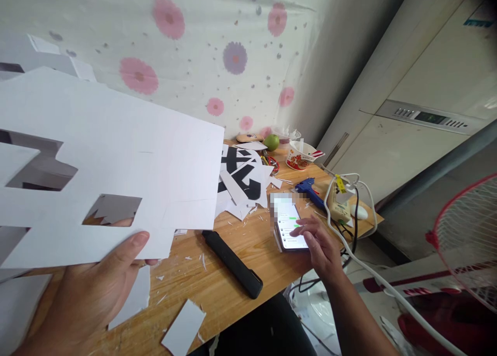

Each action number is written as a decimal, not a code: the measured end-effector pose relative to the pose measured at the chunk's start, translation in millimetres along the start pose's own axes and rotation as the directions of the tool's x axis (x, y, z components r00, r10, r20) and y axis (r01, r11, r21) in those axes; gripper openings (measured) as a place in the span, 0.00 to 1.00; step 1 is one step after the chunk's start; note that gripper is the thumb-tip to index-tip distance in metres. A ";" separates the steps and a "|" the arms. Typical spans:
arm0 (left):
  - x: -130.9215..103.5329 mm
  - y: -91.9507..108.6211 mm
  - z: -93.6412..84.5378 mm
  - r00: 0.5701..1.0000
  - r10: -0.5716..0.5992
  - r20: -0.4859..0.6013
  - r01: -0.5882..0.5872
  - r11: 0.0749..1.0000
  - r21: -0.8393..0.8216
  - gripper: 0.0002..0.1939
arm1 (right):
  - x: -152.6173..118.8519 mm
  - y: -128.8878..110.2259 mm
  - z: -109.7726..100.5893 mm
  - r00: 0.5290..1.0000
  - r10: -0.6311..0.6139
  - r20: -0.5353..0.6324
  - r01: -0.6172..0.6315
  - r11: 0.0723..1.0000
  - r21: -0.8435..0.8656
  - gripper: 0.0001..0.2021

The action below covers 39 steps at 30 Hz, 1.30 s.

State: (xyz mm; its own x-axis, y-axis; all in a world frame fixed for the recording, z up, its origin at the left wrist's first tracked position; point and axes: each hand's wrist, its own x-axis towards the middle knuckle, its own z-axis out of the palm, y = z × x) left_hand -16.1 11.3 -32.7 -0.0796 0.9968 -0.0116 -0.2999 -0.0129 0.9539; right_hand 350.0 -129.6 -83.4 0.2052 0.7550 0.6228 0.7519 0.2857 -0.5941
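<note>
My left hand (93,288) pinches the lower edge of a white foam board (155,159) with angular shapes cut out of it, thumb in front and fingers behind. The board is lifted and tilted at the left. Over at the right, my right hand (320,245) is above a smartphone (289,224), its fingers apart and a fingertip at the lit screen, which shows a chat list or messages, partly blurred. Between the hands a black bar-shaped case (235,265) lies on the wooden table (248,247). A small white board offcut (184,327) rests near the front edge.
Cut white and black pieces (244,180) with scraps lie behind the phone. Farther back are a green fruit (272,142) and a paper bowl (300,157). A blue glue gun (310,190), a power strip (338,203) and cables crowd the right end, beside a fan (469,242).
</note>
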 end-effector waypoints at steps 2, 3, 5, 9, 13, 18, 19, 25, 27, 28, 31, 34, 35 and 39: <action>-1.2 1.6 3.0 1.000 0.003 0.013 -0.003 1.000 0.000 0.29 | -0.1 -0.3 -0.2 1.000 -0.002 -0.004 0.002 1.000 0.010 0.07; -2.0 2.9 4.8 1.000 0.003 0.027 -0.003 1.000 -0.002 0.29 | 0.0 -0.8 -0.3 1.000 -0.001 -0.005 0.001 1.000 0.015 0.07; -3.5 5.2 7.8 0.999 -0.001 0.043 0.001 1.000 -0.004 0.28 | 0.4 -2.4 -0.3 1.000 0.002 -0.007 -0.001 1.000 0.024 0.07; -3.8 5.6 8.2 1.000 -0.011 0.019 0.011 1.000 0.011 0.28 | 1.2 -4.6 0.1 1.000 0.009 -0.014 -0.008 0.999 0.037 0.08; -1.0 3.3 5.9 0.999 0.006 0.039 -0.006 1.000 0.015 0.28 | 0.0 -3.1 0.0 0.999 0.015 -0.033 -0.014 0.999 0.047 0.08; 0.0 3.3 5.5 0.999 -0.047 0.009 0.047 0.999 0.013 0.27 | -1.8 1.1 -0.3 0.999 0.016 -0.048 -0.014 0.999 0.047 0.08; -0.4 3.6 5.6 0.999 -0.040 0.004 0.040 0.999 0.012 0.27 | -1.7 1.6 -0.2 0.999 0.017 -0.050 -0.015 0.999 0.045 0.08; -3.0 5.5 8.3 1.000 0.010 0.026 -0.010 1.000 -0.009 0.28 | -0.6 -2.0 1.5 0.997 0.026 -0.071 -0.022 0.998 0.050 0.09; -3.1 5.5 8.3 0.999 0.030 0.016 -0.029 1.000 -0.009 0.27 | -0.3 -5.1 2.3 0.995 0.035 -0.093 -0.030 0.998 0.053 0.09; -2.9 5.3 7.9 0.999 0.037 0.016 -0.037 0.999 -0.005 0.27 | -0.2 -6.5 2.7 0.993 0.038 -0.108 -0.033 0.998 0.055 0.09; -1.5 4.2 6.1 0.997 0.048 0.064 -0.048 0.999 -0.006 0.25 | -0.1 -8.2 3.9 0.988 0.044 -0.151 -0.035 0.997 0.065 0.09; -0.1 3.1 5.2 0.995 0.048 0.090 -0.047 0.999 -0.017 0.24 | -0.3 -6.4 4.5 0.979 0.050 -0.198 -0.036 0.997 0.075 0.09; 0.2 2.8 5.3 0.995 0.038 0.088 -0.036 0.999 -0.016 0.23 | -0.5 -5.5 4.6 0.976 0.053 -0.210 -0.037 0.996 0.079 0.09; -1.0 3.4 7.0 0.999 0.024 0.042 -0.024 1.000 -0.003 0.24 | -0.7 -5.4 3.9 0.984 0.045 -0.171 -0.032 0.997 0.077 0.08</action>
State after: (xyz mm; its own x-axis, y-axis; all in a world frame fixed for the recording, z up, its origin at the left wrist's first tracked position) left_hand -10.3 10.9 -27.4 -0.0468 0.9986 0.0237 -0.3006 -0.0367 0.9531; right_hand 343.3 -129.4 -82.6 0.3427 0.6550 0.6734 0.6947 0.3059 -0.6510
